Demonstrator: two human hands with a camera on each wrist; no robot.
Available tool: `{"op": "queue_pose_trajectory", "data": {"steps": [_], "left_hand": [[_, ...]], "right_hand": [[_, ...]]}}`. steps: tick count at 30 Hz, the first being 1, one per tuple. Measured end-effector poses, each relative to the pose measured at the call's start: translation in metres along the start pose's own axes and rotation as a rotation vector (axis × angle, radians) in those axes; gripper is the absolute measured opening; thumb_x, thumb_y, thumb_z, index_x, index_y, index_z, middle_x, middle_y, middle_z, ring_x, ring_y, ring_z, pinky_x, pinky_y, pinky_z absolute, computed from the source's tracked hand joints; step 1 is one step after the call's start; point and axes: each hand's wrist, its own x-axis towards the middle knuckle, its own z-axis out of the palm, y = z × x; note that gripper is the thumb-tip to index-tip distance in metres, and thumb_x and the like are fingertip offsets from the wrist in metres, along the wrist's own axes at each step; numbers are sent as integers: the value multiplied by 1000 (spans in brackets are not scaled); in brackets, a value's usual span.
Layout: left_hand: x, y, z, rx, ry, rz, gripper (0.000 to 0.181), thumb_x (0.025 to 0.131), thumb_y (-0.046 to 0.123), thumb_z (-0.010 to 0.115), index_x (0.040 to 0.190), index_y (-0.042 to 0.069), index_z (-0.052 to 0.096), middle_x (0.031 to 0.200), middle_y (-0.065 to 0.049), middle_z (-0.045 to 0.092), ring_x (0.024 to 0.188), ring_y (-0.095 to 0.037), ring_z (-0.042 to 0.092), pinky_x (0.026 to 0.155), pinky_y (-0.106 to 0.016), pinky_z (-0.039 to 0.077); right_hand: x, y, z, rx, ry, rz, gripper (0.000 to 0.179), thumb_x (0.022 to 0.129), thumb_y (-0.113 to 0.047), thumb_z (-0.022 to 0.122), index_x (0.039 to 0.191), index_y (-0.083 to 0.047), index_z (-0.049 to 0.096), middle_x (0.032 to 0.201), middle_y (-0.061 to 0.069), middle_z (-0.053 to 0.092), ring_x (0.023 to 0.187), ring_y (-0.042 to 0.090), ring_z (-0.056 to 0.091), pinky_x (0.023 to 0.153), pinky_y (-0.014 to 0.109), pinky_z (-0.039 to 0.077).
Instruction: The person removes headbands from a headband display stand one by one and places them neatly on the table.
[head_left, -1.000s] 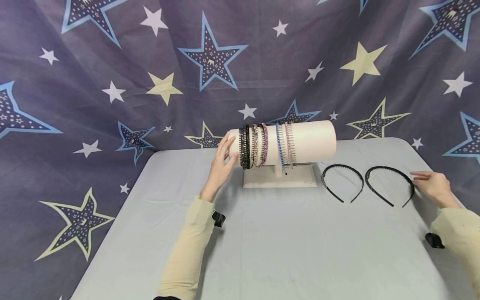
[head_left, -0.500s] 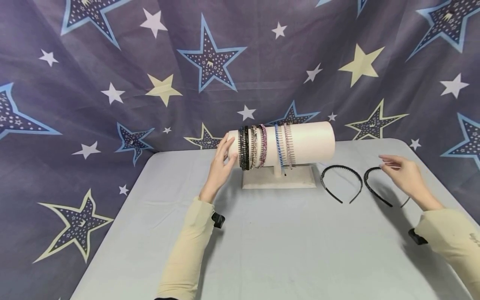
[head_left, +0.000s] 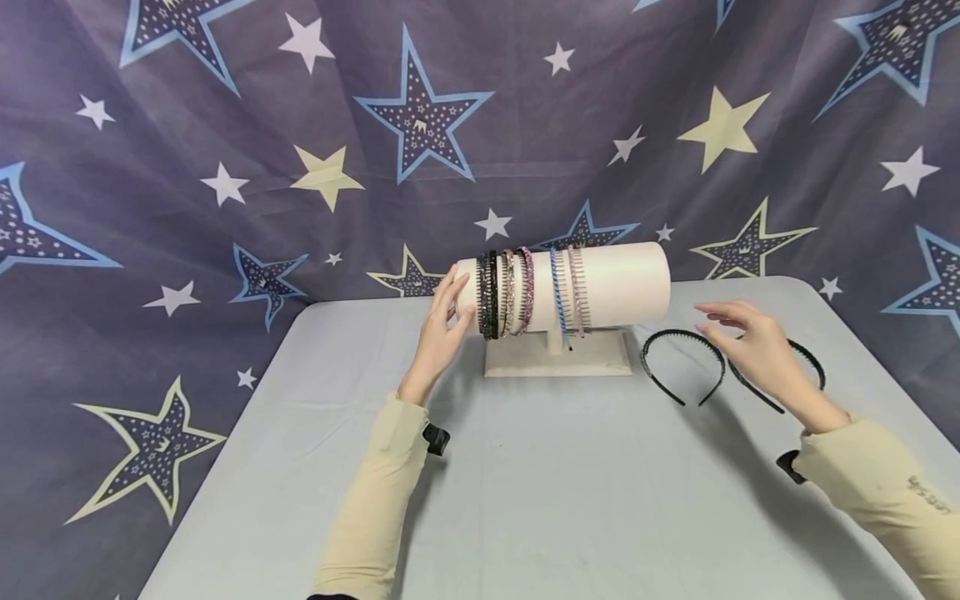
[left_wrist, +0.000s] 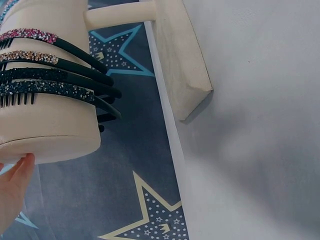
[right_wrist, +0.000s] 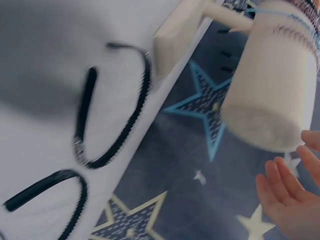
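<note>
A cream display roll [head_left: 626, 283] lies horizontally on a post above a flat base [head_left: 558, 357]. Several headbands with combs sit around it: black, glittery silver and pink ones [head_left: 527, 292] toward the left, a blue one [head_left: 558, 292] and a pale pink one [head_left: 580, 292] near the middle. My left hand [head_left: 440, 333] rests against the roll's left end, its fingers fairly straight; the left wrist view shows fingertips [left_wrist: 22, 167] touching the end face. My right hand [head_left: 765, 354] is in the air with nothing in it, short of the roll's right end and partly covering a black headband [head_left: 813, 358].
Another black headband [head_left: 684, 333], with a silvery section, lies on the pale tabletop [head_left: 570, 492] right of the base. A dark curtain [head_left: 525, 108] with star prints hangs behind the table.
My right hand has moved left from beside the farther black headband, over it, toward the roll's right end. My left hand stays at the roll's left end.
</note>
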Motion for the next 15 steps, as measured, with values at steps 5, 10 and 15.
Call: {"op": "queue_pose_trajectory", "data": {"steps": [5, 10, 15], "left_hand": [[0, 0, 0, 0, 1, 4, 45, 88, 0, 48, 131, -2, 37, 144, -14, 20, 127, -31, 29, 98, -43, 36], [0, 1, 0, -2, 6, 7, 44, 88, 0, 48, 131, -3, 37, 144, -14, 20, 126, -31, 30, 98, -43, 36], [0, 2, 0, -11, 3, 6, 44, 88, 0, 48, 131, -3, 37, 144, -14, 20, 127, -31, 29, 98, -43, 36]], "right_hand": [[3, -17, 11, 2, 26, -75, 27, 74, 4, 66, 101, 3, 64, 95, 15, 61, 85, 0, 47, 74, 7, 35], [7, -31, 24, 20, 20, -131, 32, 70, 8, 67, 101, 3, 64, 96, 15, 61, 87, 11, 51, 77, 8, 37], [11, -42, 39, 30, 19, -166, 33, 69, 7, 69, 101, 3, 64, 97, 16, 61, 86, 25, 56, 78, 12, 40]]}}
